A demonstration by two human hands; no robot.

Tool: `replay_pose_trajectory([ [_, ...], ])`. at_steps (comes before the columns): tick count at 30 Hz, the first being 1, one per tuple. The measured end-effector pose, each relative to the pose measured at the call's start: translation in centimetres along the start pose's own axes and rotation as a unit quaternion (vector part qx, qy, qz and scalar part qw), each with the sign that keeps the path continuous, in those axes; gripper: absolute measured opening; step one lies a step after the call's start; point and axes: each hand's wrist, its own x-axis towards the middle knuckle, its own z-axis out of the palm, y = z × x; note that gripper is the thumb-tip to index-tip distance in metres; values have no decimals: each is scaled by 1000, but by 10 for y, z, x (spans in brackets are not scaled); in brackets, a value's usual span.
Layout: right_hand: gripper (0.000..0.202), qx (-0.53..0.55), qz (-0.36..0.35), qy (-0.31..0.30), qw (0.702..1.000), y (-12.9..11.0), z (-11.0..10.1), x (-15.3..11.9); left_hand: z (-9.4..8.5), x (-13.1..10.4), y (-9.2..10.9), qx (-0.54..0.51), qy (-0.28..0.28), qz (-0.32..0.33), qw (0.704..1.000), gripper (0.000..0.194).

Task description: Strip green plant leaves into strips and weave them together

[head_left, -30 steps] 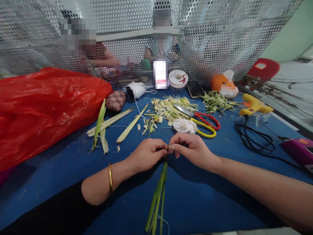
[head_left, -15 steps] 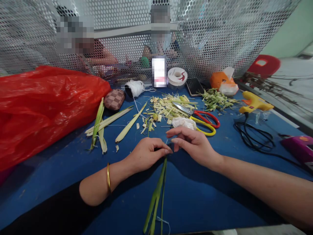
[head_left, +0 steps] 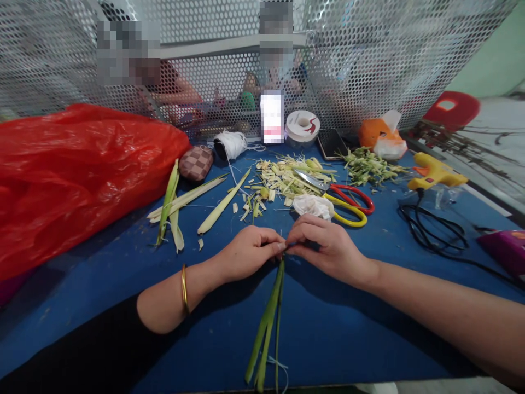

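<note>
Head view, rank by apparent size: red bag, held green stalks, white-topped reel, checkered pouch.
1. Red bag
2. Held green stalks
3. White-topped reel and checkered pouch: too alike to rank

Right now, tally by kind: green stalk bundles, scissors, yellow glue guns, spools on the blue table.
Green stalk bundle: 1
Scissors: 1
Yellow glue gun: 1
Spools: 2 (white thread spool, white-flanged spool)
Total: 5

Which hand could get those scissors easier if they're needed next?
Probably the right hand: it's nearer the scissors, which lie just beyond it. The left hand is farther off and seems to be pinching the green stems.
</note>
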Motion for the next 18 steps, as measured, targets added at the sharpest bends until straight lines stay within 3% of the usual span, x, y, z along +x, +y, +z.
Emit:
replay_pose_trajectory([
  [7, 17, -61, -49, -20, 997, -2, -4, 0, -1, 1, 3, -77, -18, -32, 996, 22],
  [11, 14, -68, -74, -38, 994, -3, -7, 1, -2, 1, 2, -105, -17, -46, 993, 21],
  [18, 24, -239, -162, -35, 957, -2, -6, -2, -2, 1, 3, -113, -21, -52, 992, 23],
])
